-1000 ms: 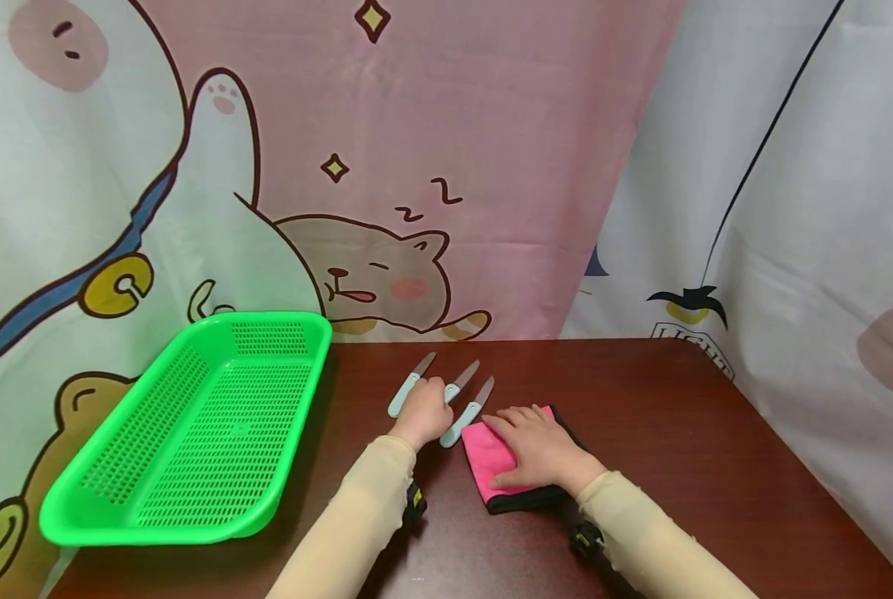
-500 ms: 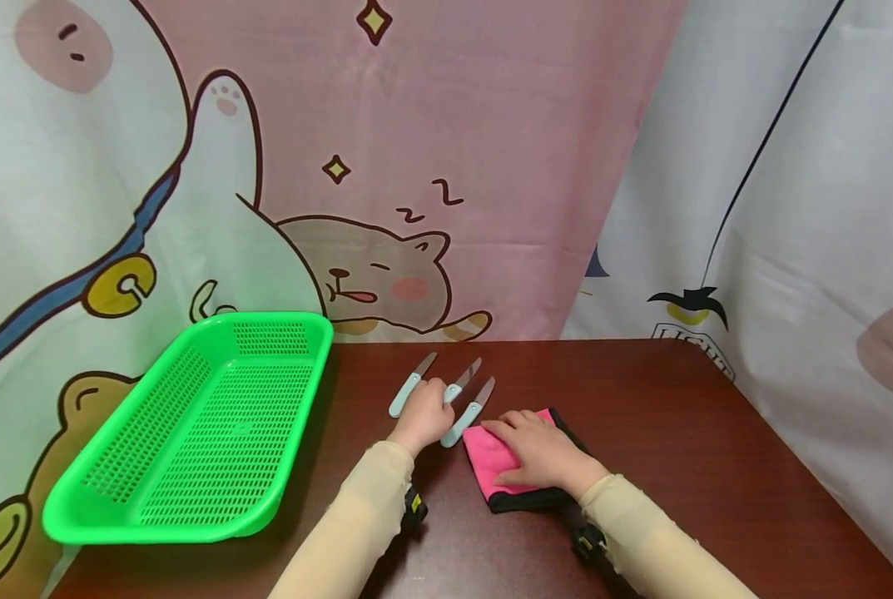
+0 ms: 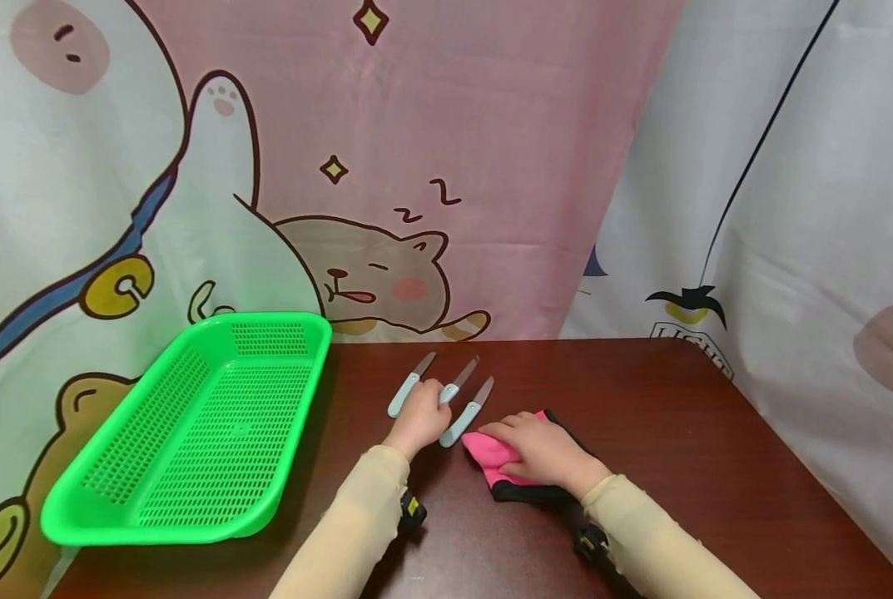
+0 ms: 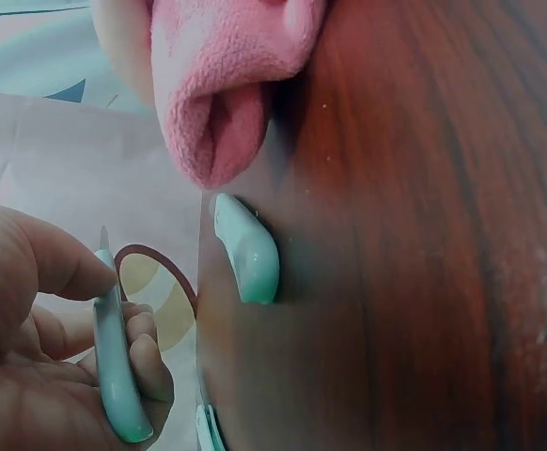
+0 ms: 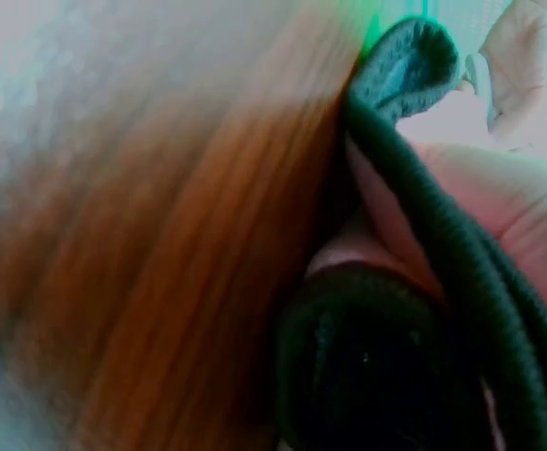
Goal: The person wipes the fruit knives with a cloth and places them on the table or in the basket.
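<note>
My left hand (image 3: 419,416) pinches the middle one of three small knives, a paring knife (image 4: 121,376) with a pale blue handle, between thumb and fingers. Its blade points away toward the back of the table. On either side lie two matching knives, the left knife (image 3: 407,393) and the right knife (image 3: 463,423), flat on the wood. My right hand (image 3: 549,451) grips a pink cloth (image 3: 488,450) with black edging, thumb and fingers gathering it into a fold. In the right wrist view the black edge (image 5: 414,188) stands up beside the hand.
A green plastic basket (image 3: 280,466) with perforated sides stands at the left of the dark brown table (image 3: 686,433). Behind the table hangs a curtain (image 3: 521,166) with cartoon animals printed on it.
Under my right hand the cloth has bunched up, its near left part drawn inward and raised. The middle knife and my left hand have shifted slightly; the other knives stay put.
</note>
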A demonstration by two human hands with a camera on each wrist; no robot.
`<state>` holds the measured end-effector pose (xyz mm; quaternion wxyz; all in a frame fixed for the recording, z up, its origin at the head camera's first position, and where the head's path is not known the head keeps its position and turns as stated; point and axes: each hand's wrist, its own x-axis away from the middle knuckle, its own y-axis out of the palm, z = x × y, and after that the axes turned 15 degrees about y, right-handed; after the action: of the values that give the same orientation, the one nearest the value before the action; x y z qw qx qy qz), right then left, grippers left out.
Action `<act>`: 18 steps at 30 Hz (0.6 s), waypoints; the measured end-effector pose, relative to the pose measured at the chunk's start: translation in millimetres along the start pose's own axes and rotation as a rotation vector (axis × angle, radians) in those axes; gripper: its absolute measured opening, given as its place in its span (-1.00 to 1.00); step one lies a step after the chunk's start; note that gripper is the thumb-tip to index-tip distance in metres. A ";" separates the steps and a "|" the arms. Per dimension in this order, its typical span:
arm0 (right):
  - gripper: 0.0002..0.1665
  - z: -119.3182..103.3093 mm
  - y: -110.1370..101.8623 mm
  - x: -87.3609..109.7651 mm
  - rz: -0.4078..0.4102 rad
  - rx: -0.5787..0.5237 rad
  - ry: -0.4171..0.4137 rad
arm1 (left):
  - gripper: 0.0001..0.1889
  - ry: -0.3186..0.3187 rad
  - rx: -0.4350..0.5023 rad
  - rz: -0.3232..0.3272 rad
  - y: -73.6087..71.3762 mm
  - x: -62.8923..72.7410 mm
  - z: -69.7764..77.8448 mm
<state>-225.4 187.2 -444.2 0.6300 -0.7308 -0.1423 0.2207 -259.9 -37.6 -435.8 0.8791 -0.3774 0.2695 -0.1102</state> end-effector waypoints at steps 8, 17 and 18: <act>-0.45 4.7 1.5 -0.5 0.083 -0.030 -0.022 | -0.91 -0.009 0.042 0.024 -1.1 3.3 -2.3; -0.40 9.6 2.7 3.2 0.109 -0.092 0.050 | -0.83 -0.014 0.123 0.070 -6.7 11.4 0.2; -0.40 10.0 2.3 3.5 0.110 -0.100 0.057 | -0.82 -0.027 0.140 0.067 -7.3 12.3 1.0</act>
<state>-227.5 197.0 -448.1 0.5834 -0.7741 -0.0947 0.2266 -249.1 -46.9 -434.8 0.9101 -0.3073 0.2615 -0.0944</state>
